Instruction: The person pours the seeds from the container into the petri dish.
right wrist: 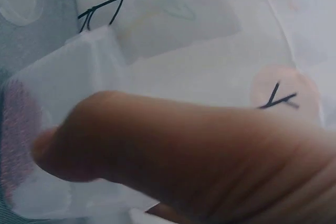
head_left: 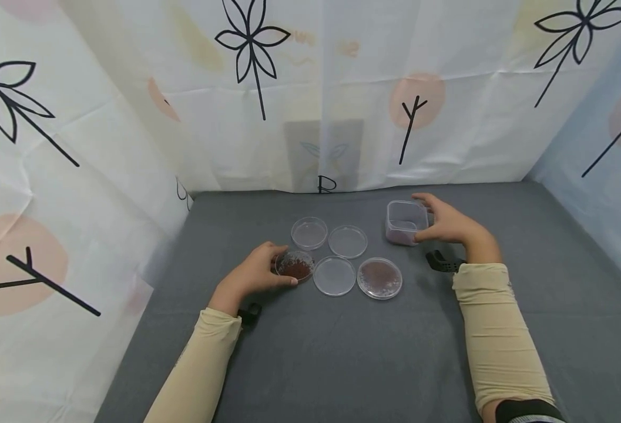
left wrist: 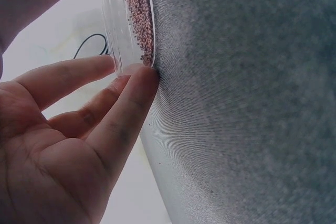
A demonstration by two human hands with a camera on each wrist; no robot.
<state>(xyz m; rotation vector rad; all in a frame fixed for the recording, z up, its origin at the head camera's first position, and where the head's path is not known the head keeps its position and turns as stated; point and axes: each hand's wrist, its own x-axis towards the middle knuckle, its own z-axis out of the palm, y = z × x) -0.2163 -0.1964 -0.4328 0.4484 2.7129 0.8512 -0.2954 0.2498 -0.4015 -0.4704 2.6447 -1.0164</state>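
My left hand (head_left: pixel 257 269) grips the side of a clear petri dish (head_left: pixel 295 267) between thumb and fingers. Reddish-brown granules (left wrist: pixel 139 14) cover part of its bottom, and the left wrist view shows the dish edge low at the cloth. Farther right, my right hand (head_left: pixel 452 228) holds a clear plastic container (head_left: pixel 406 220) by its right side, thumb in front and fingers behind. Pinkish granules (right wrist: pixel 20 129) lie in the bottom of that container, seen through its wall in the right wrist view.
Between the hands are three clear petri dishes or lids, at the back left (head_left: pixel 309 233), back middle (head_left: pixel 348 242) and front (head_left: pixel 334 276). Beside the front one sits a dish of reddish granules (head_left: pixel 380 278). Grey cloth (head_left: pixel 368 358) covers the table; printed curtains (head_left: pixel 352 88) surround it.
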